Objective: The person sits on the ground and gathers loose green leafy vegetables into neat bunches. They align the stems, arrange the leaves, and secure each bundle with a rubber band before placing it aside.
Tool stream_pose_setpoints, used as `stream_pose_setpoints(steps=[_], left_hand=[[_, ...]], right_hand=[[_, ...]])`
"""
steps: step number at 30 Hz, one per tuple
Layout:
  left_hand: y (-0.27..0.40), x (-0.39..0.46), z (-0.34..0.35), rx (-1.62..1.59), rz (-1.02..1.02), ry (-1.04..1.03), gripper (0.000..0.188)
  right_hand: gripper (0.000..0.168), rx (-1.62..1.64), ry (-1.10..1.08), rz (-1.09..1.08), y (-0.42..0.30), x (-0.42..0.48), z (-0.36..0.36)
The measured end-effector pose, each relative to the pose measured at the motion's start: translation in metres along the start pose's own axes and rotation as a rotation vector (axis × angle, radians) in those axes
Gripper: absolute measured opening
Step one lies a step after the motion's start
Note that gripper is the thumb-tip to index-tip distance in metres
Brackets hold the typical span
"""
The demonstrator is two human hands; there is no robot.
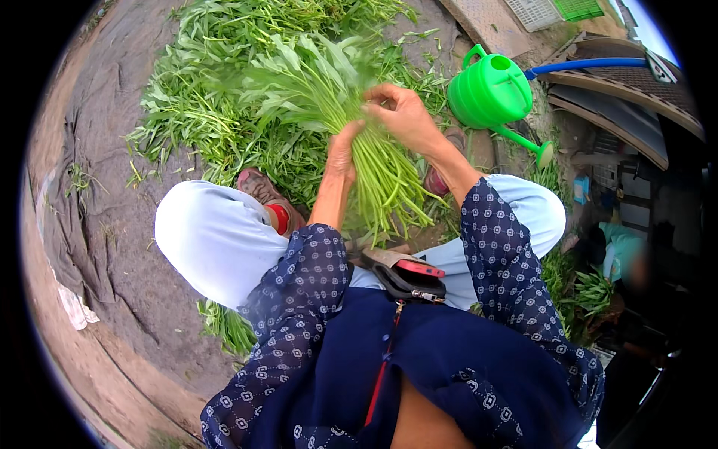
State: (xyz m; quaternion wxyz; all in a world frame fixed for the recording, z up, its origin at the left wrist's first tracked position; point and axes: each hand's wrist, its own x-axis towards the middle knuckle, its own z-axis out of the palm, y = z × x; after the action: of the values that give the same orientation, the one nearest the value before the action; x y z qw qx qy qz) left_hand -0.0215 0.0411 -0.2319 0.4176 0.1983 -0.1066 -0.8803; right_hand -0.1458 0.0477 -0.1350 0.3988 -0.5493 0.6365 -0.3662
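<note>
A bundle of long-stemmed leafy greens (387, 179) hangs between my knees, leaves pointing away from me and cut stems towards my lap. My left hand (342, 151) grips its stems from the left, thumb lying across the top. On the right side, my right hand (401, 109) has thumb and index finger bent close together at the upper stems. Whether those fingertips pinch a stem or leaf is too small to tell. Beyond my hands spreads a large heap of the same cut greens (196, 95), partly hidden behind the bundle.
A green watering can (488, 92) stands right of my hands, its spout towards me. A dark ground sheet (129, 236) lies under the heap. An open pouch (387, 269) with a red phone (420, 267) rests at my lap. Another person (620, 250) is low at the far right.
</note>
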Motion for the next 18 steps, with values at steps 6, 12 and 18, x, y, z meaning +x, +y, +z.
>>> stream_pose_setpoints(steps=[6, 12, 18], left_hand=[[-0.004, -0.002, 0.001, 0.081, 0.047, 0.037, 0.036], [-0.006, -0.002, -0.009, 0.089, -0.037, 0.058, 0.033], [-0.001, 0.003, -0.011, 0.026, -0.048, -0.030, 0.034]], right_hand=[[0.019, -0.518, 0.014, -0.303, 0.004, 0.004, 0.009], [0.018, -0.508, 0.149, -0.248, 0.011, 0.003, 0.019], [0.033, 0.891, 0.612, 0.124, 0.016, 0.020, -0.032]])
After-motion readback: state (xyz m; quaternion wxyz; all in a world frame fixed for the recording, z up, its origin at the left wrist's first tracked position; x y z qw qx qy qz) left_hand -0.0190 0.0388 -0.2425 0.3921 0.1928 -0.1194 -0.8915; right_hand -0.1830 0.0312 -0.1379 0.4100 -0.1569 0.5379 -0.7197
